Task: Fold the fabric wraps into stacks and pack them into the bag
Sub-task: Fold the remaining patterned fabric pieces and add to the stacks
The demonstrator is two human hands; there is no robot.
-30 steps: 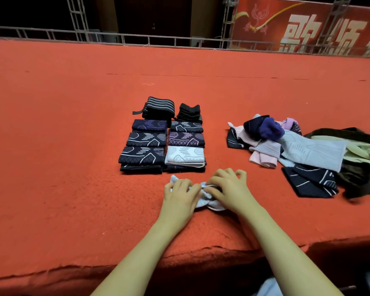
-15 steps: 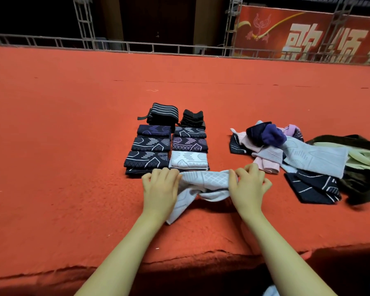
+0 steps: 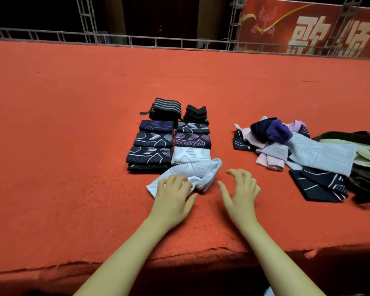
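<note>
Bare red tabletop lay open left of the folded stacks and beyond them up to the railing. Right of the stacks, a clear lane ran as far as the loose pile of wraps, which blocked that side together with the bag. A white wrap touched the stacks' near edge.

Dim light, black backdrop, curved edges
</note>
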